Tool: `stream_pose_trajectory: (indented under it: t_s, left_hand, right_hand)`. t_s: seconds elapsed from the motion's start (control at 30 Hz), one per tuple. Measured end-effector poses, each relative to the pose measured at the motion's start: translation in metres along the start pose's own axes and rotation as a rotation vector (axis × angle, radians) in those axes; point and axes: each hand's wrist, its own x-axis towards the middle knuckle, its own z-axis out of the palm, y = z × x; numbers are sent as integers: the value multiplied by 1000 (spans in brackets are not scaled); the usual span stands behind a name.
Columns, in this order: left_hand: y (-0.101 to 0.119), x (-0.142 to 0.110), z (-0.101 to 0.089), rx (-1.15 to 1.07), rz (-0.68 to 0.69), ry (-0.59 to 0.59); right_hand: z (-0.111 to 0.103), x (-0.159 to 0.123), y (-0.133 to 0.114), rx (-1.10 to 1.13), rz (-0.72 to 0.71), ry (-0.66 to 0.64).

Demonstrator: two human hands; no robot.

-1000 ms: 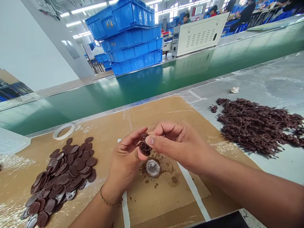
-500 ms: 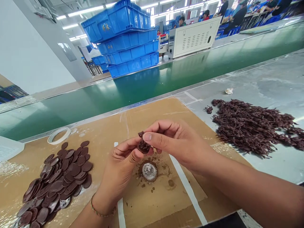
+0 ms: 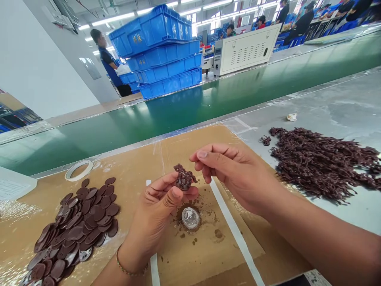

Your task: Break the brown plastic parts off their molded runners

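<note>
My left hand (image 3: 157, 206) pinches a small dark brown moulded piece (image 3: 183, 178) between thumb and fingers. The piece has a knobbly, twisted surface with thin bits sticking out at the top and right. Just to its right and a little higher is my right hand (image 3: 226, 171), apart from the piece. Its thumb lies against the index finger, the other fingers are curled, and nothing shows between them. Below the hands, a small round clear dish (image 3: 191, 218) with wet, shiny contents sits on the brown board (image 3: 208, 254), amid dark spots.
Flat dark brown ovals (image 3: 77, 230) lie heaped at left, near a tape roll (image 3: 79, 171). A pile of twisted dark brown pieces (image 3: 315, 159) covers part of the grey table at right. Beyond runs a green conveyor belt (image 3: 178, 115), with stacked blue crates (image 3: 166, 63) and a co-worker (image 3: 107, 63) behind.
My right hand has let go of the brown piece and moved slightly right and up. The left hand keeps hold of it. A co-worker has come into view beside the crates.
</note>
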Motion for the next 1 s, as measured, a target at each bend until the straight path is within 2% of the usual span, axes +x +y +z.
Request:
stream_pose_trajectory:
  t_s: [0.43,0.67,0.8,0.9,1.0]
  left_hand:
    - [1,0,-3,41,36,-48]
    - [-3,3,-6,48,58,-53]
    - [-7,8,-9,89,69,-28]
    - [-5,6,-12,132,67,8]
    - [-2,2,-17,198,69,38]
  right_hand:
    - [5,-2,-1,9,-67,-94]
    - [8,-4,-4,65,68,-146]
    - [8,-1,3,112,88,-171]
    - [7,0,5,38,49,-103]
    - [-3,-6,-8,2,-87,-116]
